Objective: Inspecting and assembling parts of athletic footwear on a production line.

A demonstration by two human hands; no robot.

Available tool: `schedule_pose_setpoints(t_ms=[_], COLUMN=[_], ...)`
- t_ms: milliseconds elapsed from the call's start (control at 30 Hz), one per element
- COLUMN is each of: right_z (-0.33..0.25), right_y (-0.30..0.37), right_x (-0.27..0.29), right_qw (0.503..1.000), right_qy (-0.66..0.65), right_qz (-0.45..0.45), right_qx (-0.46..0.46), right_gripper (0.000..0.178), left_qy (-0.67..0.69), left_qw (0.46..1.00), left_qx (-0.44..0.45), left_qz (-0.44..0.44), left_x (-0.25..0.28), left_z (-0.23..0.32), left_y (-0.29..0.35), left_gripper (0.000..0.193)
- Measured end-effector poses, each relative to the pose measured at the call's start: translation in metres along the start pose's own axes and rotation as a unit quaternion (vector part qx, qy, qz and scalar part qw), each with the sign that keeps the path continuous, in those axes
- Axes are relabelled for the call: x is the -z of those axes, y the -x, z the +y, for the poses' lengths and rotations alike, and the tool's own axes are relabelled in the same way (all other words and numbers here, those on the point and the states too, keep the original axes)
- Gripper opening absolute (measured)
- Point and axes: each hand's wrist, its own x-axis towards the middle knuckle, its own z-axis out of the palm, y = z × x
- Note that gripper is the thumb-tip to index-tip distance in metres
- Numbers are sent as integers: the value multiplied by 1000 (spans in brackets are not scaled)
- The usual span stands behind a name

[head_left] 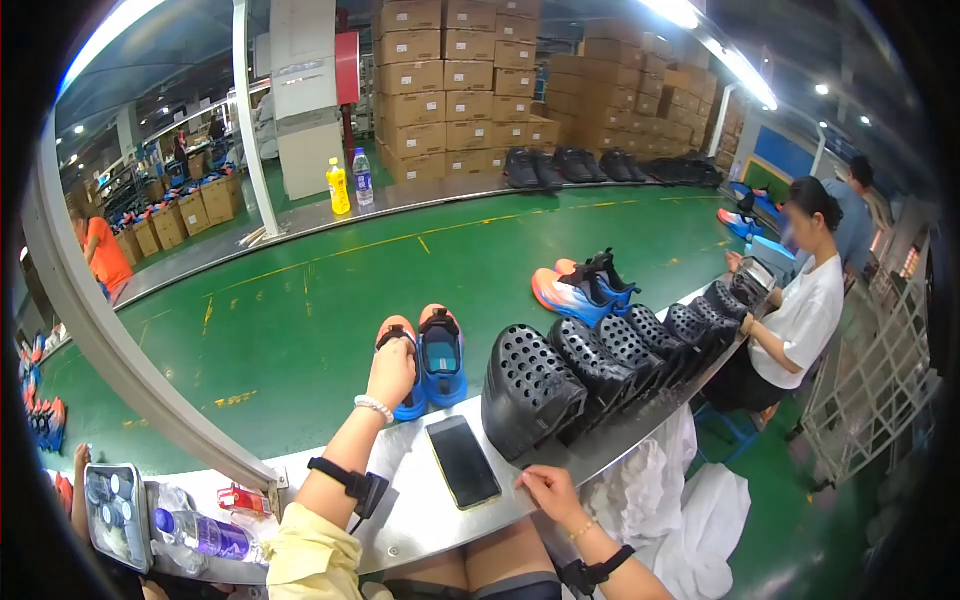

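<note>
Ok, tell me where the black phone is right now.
In the head view, the black phone lies low, slightly left of centre, on the metal ledge, between the left forearm and the right hand.

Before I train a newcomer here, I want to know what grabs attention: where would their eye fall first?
Probably on the broad, flat green surface sweeping across the middle. Next, the row of shiny black perforated clogs along its near edge, right of centre. Then, left of them, a pair of orange-and-blue sneakers, with the left hand on one shoe.
</note>
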Motion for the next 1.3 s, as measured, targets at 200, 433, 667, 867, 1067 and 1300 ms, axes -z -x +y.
schedule_pose_setpoints(t_ms=[200, 433, 667, 867, 1067, 1300], right_z=[-40, -228, -234, -222, -269, -286], right_y=[17, 24, -14, -32, -28, -99], right_x=[-28, -17, -3, -4, -19, -111], right_qw=[998, 860, 710, 690, 684, 781], right_qy=[0, 356, 660, 684, 676, 602], right_qz=[18, 244, 213, 201, 228, 19], right_qx=[-63, 272, 118, 124, 152, 166], right_gripper=[21, 15, 57, 66, 63, 64], left_qy=[70, 195, 268, 242, 222, 267], left_qw=[954, 955, 939, 943, 941, 935], left_qx=[-100, -109, -34, -18, -8, 32], left_qz=[273, 193, 214, 226, 255, 232], left_x=[-39, -20, -39, -44, -49, -42], left_z=[-21, -43, -72, -72, -75, -77], left_y=[-7, 29, 89, 93, 101, 97], left_gripper=[41, 34, 63, 65, 59, 74])
